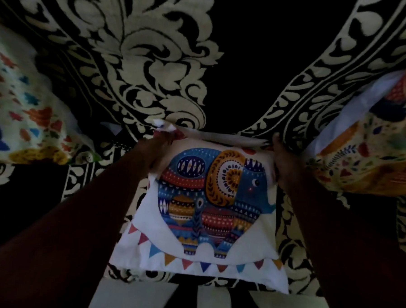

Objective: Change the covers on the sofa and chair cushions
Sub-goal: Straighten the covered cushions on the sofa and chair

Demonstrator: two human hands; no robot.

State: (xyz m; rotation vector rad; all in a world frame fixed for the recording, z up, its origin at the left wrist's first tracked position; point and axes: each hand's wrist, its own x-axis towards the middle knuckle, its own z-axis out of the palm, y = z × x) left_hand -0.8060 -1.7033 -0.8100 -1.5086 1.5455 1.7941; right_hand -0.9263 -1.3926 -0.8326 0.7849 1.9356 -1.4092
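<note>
A white cushion [208, 208] with a colourful patterned elephant and a row of bunting flags lies in the middle of the seat, its open end away from me. My left hand [160, 142] grips the far left corner of the cover, where white fabric bunches up. My right hand [283, 155] holds the far right corner, fingers curled round the edge. Both arms reach forward in dark sleeves.
A black and cream patterned throw [136, 56] covers the sofa. One colourful printed cushion [23, 111] leans at the left and another [372, 144] at the right. The seat's front edge [144, 276] runs below the cushion.
</note>
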